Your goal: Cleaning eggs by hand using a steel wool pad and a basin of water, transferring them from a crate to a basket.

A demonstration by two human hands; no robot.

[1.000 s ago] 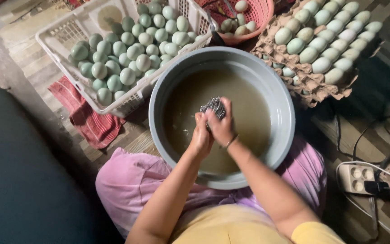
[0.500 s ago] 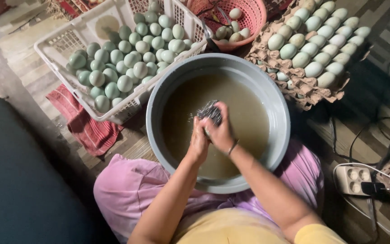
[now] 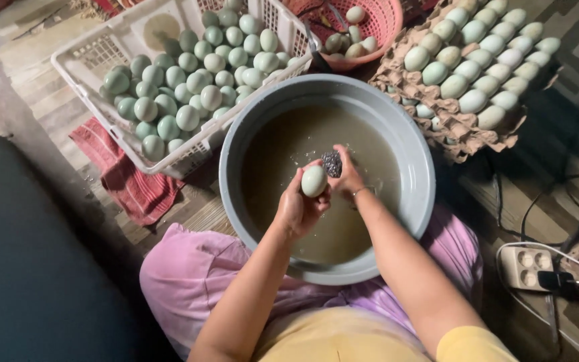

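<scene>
Hands meet over a grey basin (image 3: 410, 144) of murky water: the left hand (image 3: 301, 206) is wrapped around a pale egg (image 3: 313, 181), and the right hand (image 3: 347, 178) pinches a steel scourer (image 3: 332, 163) against the egg's top. A white crate (image 3: 102, 60) of green eggs stands just left of the basin, an egg tray (image 3: 467, 124) to its right and a pink basket (image 3: 383, 27) behind.

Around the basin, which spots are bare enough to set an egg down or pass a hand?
Bare: wooden floor between red cloth and grey basin; water beyond the left hand. Crowded: white crate, cardboard tray, pink basket.
</scene>
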